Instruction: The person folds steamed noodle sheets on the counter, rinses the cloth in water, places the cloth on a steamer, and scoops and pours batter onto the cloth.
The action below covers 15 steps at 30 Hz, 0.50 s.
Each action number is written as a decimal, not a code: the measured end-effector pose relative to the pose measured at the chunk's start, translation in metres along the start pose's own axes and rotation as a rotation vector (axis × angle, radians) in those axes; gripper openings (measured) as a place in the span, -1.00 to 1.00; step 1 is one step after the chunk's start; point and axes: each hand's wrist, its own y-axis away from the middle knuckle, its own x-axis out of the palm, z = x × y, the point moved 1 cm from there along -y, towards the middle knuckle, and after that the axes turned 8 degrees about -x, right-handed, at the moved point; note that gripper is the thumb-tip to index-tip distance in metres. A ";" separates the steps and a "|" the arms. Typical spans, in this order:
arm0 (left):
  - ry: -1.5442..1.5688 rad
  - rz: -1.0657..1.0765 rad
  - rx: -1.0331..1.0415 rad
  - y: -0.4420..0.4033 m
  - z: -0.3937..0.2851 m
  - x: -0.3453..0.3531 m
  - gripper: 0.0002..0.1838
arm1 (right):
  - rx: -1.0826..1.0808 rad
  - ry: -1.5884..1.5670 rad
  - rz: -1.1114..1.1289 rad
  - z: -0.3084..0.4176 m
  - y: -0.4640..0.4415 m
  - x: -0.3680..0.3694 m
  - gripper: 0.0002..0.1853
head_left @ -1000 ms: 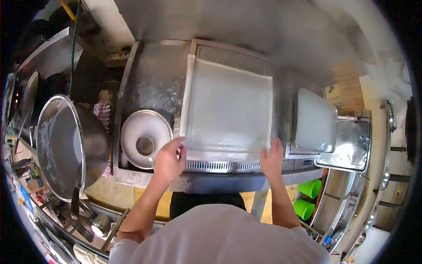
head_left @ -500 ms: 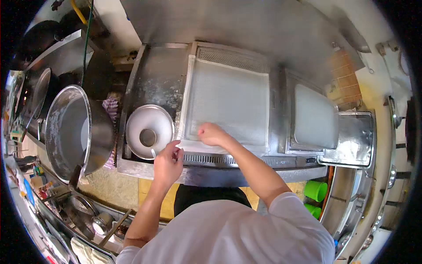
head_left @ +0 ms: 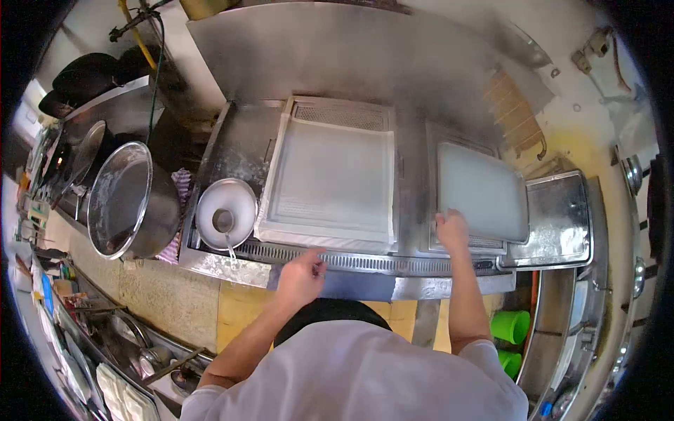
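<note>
A white cloth sheet lies flat over a perforated steamer tray in the middle of the metal counter. Just below its front edge is my left hand, fingers curled and touching nothing I can make out. My right hand is at the lower left corner of a pale, cloudy sheet in a tray, its fingers bent at that edge; whether they grip it is unclear. To the left, a round bowl of white liquid holds a ladle.
A large metal pot stands at the left beside a striped cloth. At the right lies a shiny metal tray. Two green containers are low on the right. Steam hangs over the back.
My right hand has moved from the middle sheet to the right tray. My left hand has shifted right, away from the bowl. The ladle now rests in the bowl. The view has shifted.
</note>
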 end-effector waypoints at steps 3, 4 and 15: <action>-0.018 0.027 0.021 0.012 -0.022 0.017 -0.66 | 0.019 0.126 0.289 -0.033 0.008 0.011 -0.56; -0.001 0.052 -0.013 0.017 -0.030 0.018 -0.66 | -0.002 0.114 0.277 -0.028 0.015 -0.001 -0.57; -0.097 -0.002 -0.041 0.056 0.003 -0.005 -0.58 | -0.283 -0.682 0.013 0.152 0.130 0.001 -0.90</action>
